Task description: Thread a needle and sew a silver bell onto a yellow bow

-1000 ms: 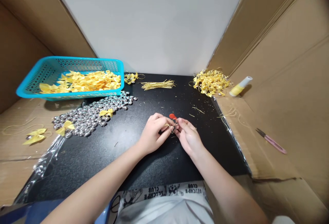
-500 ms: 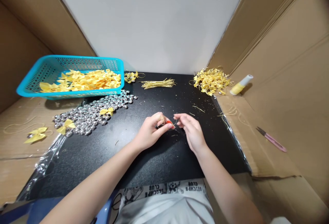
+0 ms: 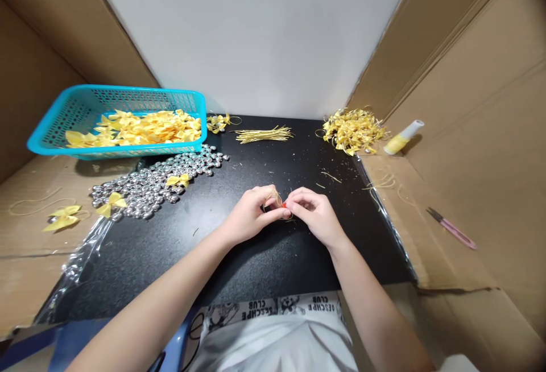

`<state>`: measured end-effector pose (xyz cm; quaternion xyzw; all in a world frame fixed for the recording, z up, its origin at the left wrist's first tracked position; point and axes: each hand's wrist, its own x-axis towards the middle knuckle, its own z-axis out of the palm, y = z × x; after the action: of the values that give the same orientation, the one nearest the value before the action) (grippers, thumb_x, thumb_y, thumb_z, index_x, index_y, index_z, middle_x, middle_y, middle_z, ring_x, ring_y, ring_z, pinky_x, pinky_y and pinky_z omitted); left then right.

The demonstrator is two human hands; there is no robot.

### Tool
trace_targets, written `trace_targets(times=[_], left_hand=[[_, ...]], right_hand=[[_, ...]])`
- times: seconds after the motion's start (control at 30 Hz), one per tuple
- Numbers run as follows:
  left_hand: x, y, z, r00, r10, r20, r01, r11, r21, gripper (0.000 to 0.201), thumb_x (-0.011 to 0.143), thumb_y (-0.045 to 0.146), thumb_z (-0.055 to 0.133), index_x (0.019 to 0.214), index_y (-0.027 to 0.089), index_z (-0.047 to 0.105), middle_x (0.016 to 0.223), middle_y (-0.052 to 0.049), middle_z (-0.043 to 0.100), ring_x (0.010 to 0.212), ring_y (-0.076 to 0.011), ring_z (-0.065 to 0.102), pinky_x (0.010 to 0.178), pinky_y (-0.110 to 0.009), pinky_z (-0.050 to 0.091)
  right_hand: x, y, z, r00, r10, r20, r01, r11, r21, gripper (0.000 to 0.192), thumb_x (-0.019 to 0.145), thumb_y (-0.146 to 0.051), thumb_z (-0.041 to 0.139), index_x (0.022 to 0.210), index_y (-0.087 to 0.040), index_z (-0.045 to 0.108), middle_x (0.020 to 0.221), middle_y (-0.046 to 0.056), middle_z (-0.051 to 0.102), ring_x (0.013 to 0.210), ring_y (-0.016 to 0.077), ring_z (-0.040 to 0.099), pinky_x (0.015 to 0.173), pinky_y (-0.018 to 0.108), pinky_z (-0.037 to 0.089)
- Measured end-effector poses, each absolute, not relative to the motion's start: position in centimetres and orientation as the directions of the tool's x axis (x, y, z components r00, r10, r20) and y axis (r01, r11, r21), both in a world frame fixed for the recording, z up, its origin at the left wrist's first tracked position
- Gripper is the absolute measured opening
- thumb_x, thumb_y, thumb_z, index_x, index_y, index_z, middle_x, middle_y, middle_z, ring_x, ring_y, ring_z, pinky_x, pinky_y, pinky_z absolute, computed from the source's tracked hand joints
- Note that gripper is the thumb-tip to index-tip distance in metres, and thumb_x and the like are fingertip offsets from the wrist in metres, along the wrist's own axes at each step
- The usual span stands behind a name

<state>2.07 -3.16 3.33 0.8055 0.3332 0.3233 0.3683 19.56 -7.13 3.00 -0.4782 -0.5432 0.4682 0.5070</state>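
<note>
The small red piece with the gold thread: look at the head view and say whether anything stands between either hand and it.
Nothing visible does. The left hand and the right hand meet fingertip to fingertip over the black mat, both pinching the small red piece with its gold thread. The silver beads lie apart to the left.

A black tabletop [image 3: 239, 258] is boxed in by brown cardboard panels, one on the left [image 3: 38, 59] and one on the right [image 3: 478, 76]. A plain white wall [image 3: 256, 31] is seen at the back. Everything is lit pretty evenly, no hard shadows.
</note>
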Motion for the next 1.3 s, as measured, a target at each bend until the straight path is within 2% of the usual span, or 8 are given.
trace_targets(times=[0.17, 0.37, 0.6, 0.73, 0.83, 0.93, 1.03, 1.3], left_hand=[[2.0, -3.3, 3.3, 0.572, 0.760, 0.310, 0.324, -0.556, 0.765, 0.028, 0.088, 0.033, 0.063, 0.066, 0.018, 0.054, 0.069, 0.001, 0.066, 0.069, -0.0136, 0.057, 0.073, -0.029, 0.041], [2.3, -3.5, 3.2, 0.615, 0.731, 0.295, 0.299, -0.563, 0.771, 0.027, 0.090, 0.031, 0.061, 0.066, 0.019, 0.056, 0.070, 0.000, 0.066, 0.070, -0.0146, 0.056, 0.074, -0.030, 0.043], [2.5, -3.6, 3.3, 0.598, 0.756, 0.266, 0.297, -0.517, 0.803, 0.032, 0.090, 0.034, 0.058, 0.063, 0.019, 0.047, 0.072, -0.001, 0.066, 0.072, -0.0152, 0.056, 0.074, -0.030, 0.044], [2.3, -3.1, 2.9, 0.566, 0.789, 0.241, 0.278, -0.457, 0.845, 0.031, 0.098, 0.034, 0.036, 0.076, 0.019, 0.054, 0.082, -0.003, 0.064, 0.081, -0.0175, 0.056, 0.078, -0.031, 0.044], [2.1, -2.5, 2.3, 0.511, 0.832, 0.217, 0.302, -0.410, 0.861, 0.035, 0.098, 0.029, 0.026, 0.074, 0.019, 0.050, 0.079, -0.003, 0.059, 0.080, -0.0180, 0.054, 0.078, -0.032, 0.044], [1.9, -2.2, 2.1, 0.472, 0.862, 0.182, 0.374, -0.383, 0.845, 0.030, 0.095, 0.029, 0.032, 0.071, 0.020, 0.048, 0.074, -0.001, 0.056, 0.075, -0.0171, 0.053, 0.074, -0.030, 0.044], [1.8, -2.0, 2.2, 0.476, 0.872, 0.115, 0.397, -0.329, 0.857, 0.028, 0.094, 0.035, 0.041, 0.081, 0.018, 0.060, 0.072, 0.000, 0.061, 0.071, -0.0164, 0.056, 0.070, -0.028, 0.045], [1.5, -1.3, 1.4, 0.452, 0.892, -0.036, 0.176, -0.049, 0.983, 0.030, 0.082, 0.036, 0.063, 0.104, 0.015, 0.066, 0.071, -0.002, 0.068, 0.069, -0.0162, 0.066, 0.069, -0.029, 0.050]], right_hand=[[19.6, -6.9, 2.7, 0.202, 0.975, 0.091, -0.046, 0.103, -0.994, 0.016, 0.079, -0.032, 0.069, 0.068, -0.021, 0.071, 0.078, 0.002, 0.065, 0.076, 0.0159, 0.057, 0.070, 0.028, 0.043], [20.0, -6.5, 1.9, 0.374, 0.927, -0.037, -0.256, 0.065, -0.964, 0.020, 0.077, -0.039, 0.069, 0.074, -0.020, 0.070, 0.107, 0.004, 0.065, 0.090, 0.0150, 0.057, 0.070, 0.025, 0.041], [19.7, -6.5, 2.1, 0.413, 0.908, -0.069, -0.314, 0.071, -0.947, 0.023, 0.075, -0.042, 0.071, 0.081, -0.020, 0.068, 0.087, 0.002, 0.067, 0.079, 0.0135, 0.058, 0.068, 0.025, 0.041], [19.7, -6.6, 2.2, 0.433, 0.901, -0.027, -0.285, 0.109, -0.952, 0.023, 0.077, -0.041, 0.070, 0.078, -0.019, 0.063, 0.080, 0.001, 0.069, 0.067, 0.0109, 0.057, 0.067, 0.026, 0.042], [19.9, -6.6, 2.3, 0.504, 0.864, -0.012, -0.287, 0.154, -0.945, 0.024, 0.078, -0.042, 0.069, 0.079, -0.020, 0.060, 0.077, 0.000, 0.070, 0.060, 0.0100, 0.057, 0.064, 0.026, 0.042], [20.4, -6.3, 2.5, 0.587, 0.808, -0.044, -0.344, 0.200, -0.917, 0.025, 0.077, -0.042, 0.070, 0.080, -0.021, 0.057, 0.075, -0.001, 0.070, 0.056, 0.0091, 0.057, 0.061, 0.025, 0.043], [21.0, -6.1, 2.8, 0.608, 0.790, -0.080, -0.404, 0.221, -0.888, 0.026, 0.078, -0.041, 0.070, 0.082, -0.021, 0.055, 0.078, -0.001, 0.072, 0.056, 0.0093, 0.060, 0.061, 0.025, 0.045], [23.2, -6.6, 4.0, 0.609, 0.786, -0.110, -0.488, 0.261, -0.833, 0.021, 0.075, -0.033, 0.072, 0.081, -0.020, 0.057, 0.077, 0.000, 0.073, 0.059, 0.0099, 0.064, 0.062, 0.024, 0.051]])
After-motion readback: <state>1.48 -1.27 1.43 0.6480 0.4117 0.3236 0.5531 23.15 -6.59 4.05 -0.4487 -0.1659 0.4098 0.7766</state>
